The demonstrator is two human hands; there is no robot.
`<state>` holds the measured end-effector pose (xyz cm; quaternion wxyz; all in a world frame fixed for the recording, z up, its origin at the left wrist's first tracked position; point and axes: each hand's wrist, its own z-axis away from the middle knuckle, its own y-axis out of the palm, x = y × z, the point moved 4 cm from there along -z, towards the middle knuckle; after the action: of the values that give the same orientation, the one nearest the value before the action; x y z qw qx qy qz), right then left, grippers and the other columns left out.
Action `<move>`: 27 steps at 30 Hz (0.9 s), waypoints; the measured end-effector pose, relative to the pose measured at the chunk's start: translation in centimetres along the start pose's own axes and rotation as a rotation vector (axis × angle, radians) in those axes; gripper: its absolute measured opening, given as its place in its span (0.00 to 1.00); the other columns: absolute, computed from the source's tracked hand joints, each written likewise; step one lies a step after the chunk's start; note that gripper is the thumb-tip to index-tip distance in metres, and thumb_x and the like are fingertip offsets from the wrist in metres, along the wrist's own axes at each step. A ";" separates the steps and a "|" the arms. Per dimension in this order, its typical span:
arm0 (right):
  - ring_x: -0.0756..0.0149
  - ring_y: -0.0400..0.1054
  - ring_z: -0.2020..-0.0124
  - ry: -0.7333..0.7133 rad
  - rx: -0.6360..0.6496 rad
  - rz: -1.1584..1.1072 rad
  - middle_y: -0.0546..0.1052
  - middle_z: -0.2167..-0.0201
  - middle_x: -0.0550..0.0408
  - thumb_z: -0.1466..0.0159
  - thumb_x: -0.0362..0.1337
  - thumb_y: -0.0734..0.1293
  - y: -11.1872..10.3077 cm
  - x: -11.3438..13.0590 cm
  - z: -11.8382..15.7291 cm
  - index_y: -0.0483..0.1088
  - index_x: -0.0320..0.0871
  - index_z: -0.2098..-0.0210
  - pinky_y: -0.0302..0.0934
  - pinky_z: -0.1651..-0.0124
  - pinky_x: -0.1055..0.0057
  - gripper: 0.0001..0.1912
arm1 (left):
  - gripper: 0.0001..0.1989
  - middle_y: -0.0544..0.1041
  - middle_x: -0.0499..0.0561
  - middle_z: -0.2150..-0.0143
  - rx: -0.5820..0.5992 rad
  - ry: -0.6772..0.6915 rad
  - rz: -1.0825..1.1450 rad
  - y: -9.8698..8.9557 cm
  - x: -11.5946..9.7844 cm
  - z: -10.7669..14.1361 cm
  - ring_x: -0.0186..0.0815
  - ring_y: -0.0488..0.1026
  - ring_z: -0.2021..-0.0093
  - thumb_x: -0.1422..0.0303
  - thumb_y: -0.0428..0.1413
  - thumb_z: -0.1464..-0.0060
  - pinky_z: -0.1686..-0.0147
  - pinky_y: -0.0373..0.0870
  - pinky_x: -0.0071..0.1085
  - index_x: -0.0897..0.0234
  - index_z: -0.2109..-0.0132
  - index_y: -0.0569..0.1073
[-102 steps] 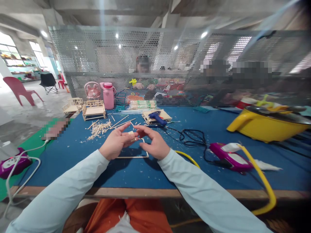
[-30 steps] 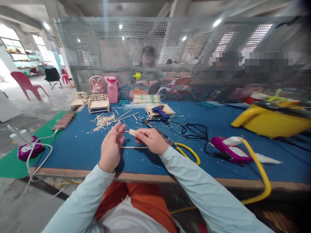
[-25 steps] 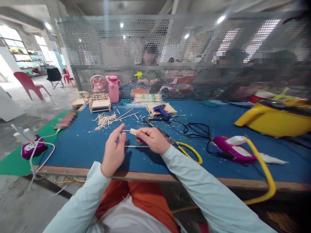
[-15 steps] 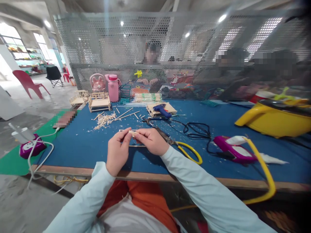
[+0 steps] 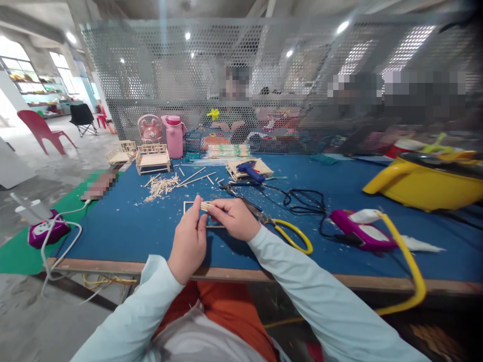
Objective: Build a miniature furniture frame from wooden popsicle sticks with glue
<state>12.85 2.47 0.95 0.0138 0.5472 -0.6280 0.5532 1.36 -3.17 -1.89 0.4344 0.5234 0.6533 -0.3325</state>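
Between my hands are a few short wooden sticks [image 5: 206, 206]. My right hand [image 5: 238, 219] is closed on them, thumb and fingers pinched round their right end. My left hand [image 5: 187, 245] touches their left end with its fingertips, its thumb a little apart from its index finger. Beneath the hands a thin wooden frame [image 5: 184, 205] lies on the blue table, partly hidden by them. A heap of cut sticks [image 5: 163, 187] lies beyond my left hand. Cutters with yellow handles [image 5: 292, 235] lie just right of my right hand.
A blue glue gun [image 5: 251, 171] rests on a wooden piece at the back. Small wooden models [image 5: 153, 160] and a pink bottle [image 5: 174, 138] stand back left. A purple power strip [image 5: 362, 232] and yellow container [image 5: 433, 183] are right. A person sits behind the mesh.
My left hand has shifted slightly right and its fingers have straightened and parted from the thumb. My right hand keeps the sticks almost in place. More of the frame's left corner shows.
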 end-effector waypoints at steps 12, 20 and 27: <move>0.73 0.61 0.77 -0.109 0.024 0.074 0.70 0.80 0.57 0.37 0.38 0.57 -0.1 0.7 0.1 0.70 0.38 0.76 0.53 0.71 0.77 0.16 | 0.16 0.79 0.55 0.64 -0.005 -0.114 -0.162 -1.2 0.2 -1.1 0.36 0.75 0.67 0.62 0.53 0.49 0.66 0.69 0.29 0.68 0.57 0.75; 0.72 0.65 0.74 -0.201 0.056 0.124 0.73 0.76 0.54 0.37 0.37 0.57 0.0 0.9 0.2 0.71 0.38 0.73 0.54 0.68 0.77 0.15 | 0.17 0.78 0.51 0.72 0.033 -0.240 0.008 -1.2 0.7 -1.4 0.32 0.73 0.74 0.60 0.57 0.55 0.72 0.69 0.26 0.68 0.62 0.76; 0.72 0.64 0.76 -0.239 0.057 0.153 0.73 0.78 0.53 0.37 0.37 0.57 0.0 0.9 0.3 0.70 0.38 0.75 0.55 0.69 0.76 0.16 | 0.18 0.76 0.50 0.75 0.066 -0.303 0.044 -0.9 0.3 -1.2 0.30 0.71 0.77 0.60 0.58 0.57 0.76 0.69 0.24 0.70 0.62 0.75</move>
<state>12.69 1.70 1.39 -0.1190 0.5598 -0.6493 0.5009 0.16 -2.21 -1.70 0.5175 0.4954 0.5575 -0.4195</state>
